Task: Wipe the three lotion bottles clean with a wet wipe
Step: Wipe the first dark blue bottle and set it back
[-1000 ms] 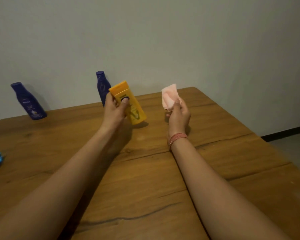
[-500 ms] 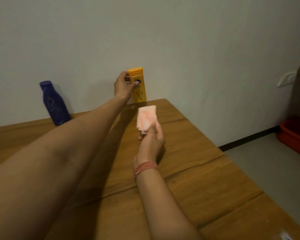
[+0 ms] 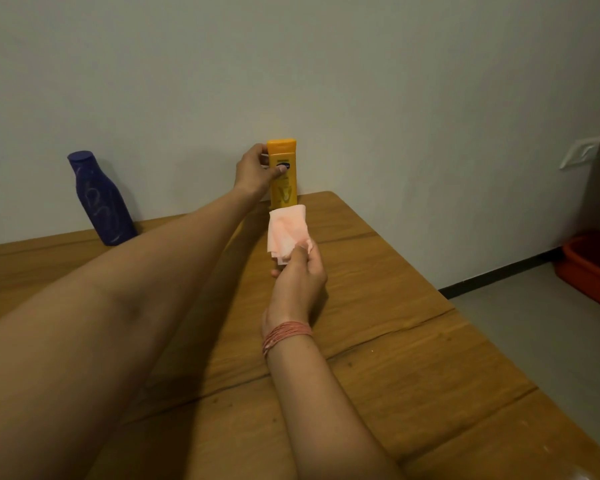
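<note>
Standing upright at the far edge of the wooden table point(image 3: 378, 306), just above frame centre and close against the pale wall point(image 3: 361, 81): yellow lotion bottle point(image 3: 283, 188). Gripping its upper half, from the left: left hand point(image 3: 255, 171), thumb curling across the front label, fingers wrapping round behind. Pinching a folded pink wet wipe point(image 3: 286, 232) just below the bottle, near frame centre: right hand point(image 3: 300, 275), thumb and curled fingers closing on the wipe's lower corner, the rest of the sheet sticking up and overlapping the bottle's base in view; touching or apart, cannot tell. Circling the right wrist: red thread bracelet point(image 3: 286, 332). Standing at the left of the frame, well apart from the yellow one, leaning in the wide-angle view: dark blue lotion bottle point(image 3: 101, 199). Sitting on the floor at the right edge: red tub point(image 3: 589, 268).
</note>
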`<action>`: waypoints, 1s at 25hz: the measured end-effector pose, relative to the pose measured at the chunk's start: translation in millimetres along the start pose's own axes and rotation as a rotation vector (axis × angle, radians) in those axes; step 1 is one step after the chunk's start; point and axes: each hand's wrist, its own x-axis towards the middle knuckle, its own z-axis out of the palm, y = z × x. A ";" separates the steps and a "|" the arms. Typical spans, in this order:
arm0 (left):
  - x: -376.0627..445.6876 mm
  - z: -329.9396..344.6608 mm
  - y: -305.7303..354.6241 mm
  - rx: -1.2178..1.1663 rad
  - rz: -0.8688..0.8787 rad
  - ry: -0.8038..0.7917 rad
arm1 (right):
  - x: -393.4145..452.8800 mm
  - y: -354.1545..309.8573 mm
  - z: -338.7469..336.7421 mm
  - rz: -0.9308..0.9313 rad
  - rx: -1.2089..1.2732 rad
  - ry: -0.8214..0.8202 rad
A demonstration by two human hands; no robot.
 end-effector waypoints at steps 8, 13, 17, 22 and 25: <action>-8.9 -7.2 3.9 -0.003 0.012 -0.018 | -13.5 -10.4 1.8 -0.016 -0.053 0.030; -28.8 -43.4 10.3 0.120 0.109 0.109 | -13.6 -11.4 1.3 -0.021 -0.013 0.036; -54.2 -119.6 11.5 0.465 0.473 0.212 | -16.8 -10.1 2.1 -0.035 -0.036 0.004; -64.5 -231.8 -17.0 0.623 0.189 0.344 | -18.9 -1.5 9.2 -0.013 -0.055 -0.153; -81.4 -250.7 -33.3 0.505 0.009 0.052 | -26.3 -2.5 11.1 -0.011 -0.059 -0.260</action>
